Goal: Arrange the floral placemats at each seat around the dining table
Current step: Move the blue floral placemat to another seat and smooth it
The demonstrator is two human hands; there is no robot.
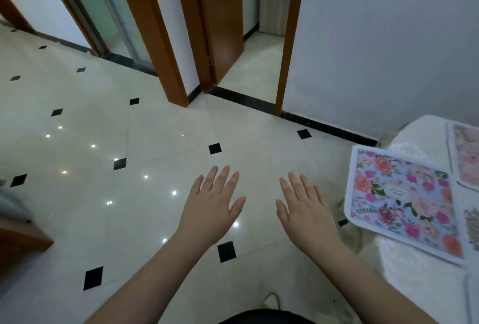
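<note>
A cream tiled floor (160, 142) with small black diamond insets fills most of the head view, shiny with reflected ceiling lights. Beyond it stand orange-brown wooden door frames (155, 38), an open door (223, 12) and a pale wall (375, 51) with a dark skirting strip.

At the right edge is the tabletop (420, 284), covered in white cloth. A bright floral placemat (404, 202) with pink and orange roses lies flat on it, its near corner jutting over the edge. A paler floral placemat (466, 157) lies just beyond it, cut off by the frame, and slivers of other mats show at the far right.

Both hands hover over the floor, palms down, well left of the mats. The left hand (211, 209) and right hand (305, 213) have straight, spread fingers, holding nothing.
</note>
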